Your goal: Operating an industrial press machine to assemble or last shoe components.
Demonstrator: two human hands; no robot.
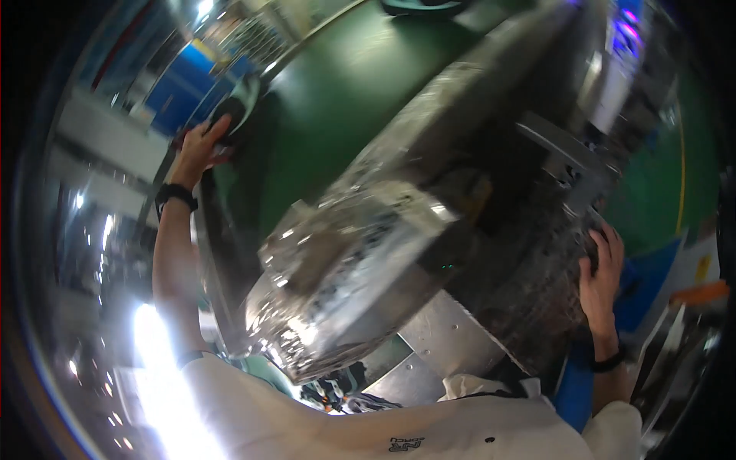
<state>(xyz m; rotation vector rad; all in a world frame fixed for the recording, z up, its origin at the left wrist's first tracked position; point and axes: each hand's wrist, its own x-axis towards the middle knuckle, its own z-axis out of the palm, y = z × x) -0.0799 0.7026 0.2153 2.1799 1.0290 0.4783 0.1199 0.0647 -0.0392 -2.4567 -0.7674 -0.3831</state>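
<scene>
My left hand [199, 153] is stretched out to the far left, beside the green conveyor belt [330, 107]. Its thumb and fingers close around a dark curved piece with a pale teal rim [244, 100]; blur hides its exact kind. On the right, my right hand [602, 276] has its fingers spread and bent against the edge of a dark metal machine surface [529, 268]. Nothing shows in its grasp. Between my arms lies a long metal housing [376, 268] wrapped in shiny clear plastic film.
A grey metal bracket [563, 146] stands out near my right hand. Bare metal plates [452, 326] and some wiring [337, 395] are close to my body. Another dark piece with a teal rim [425, 8] sits at the belt's far end. An orange bar [699, 292] is at right.
</scene>
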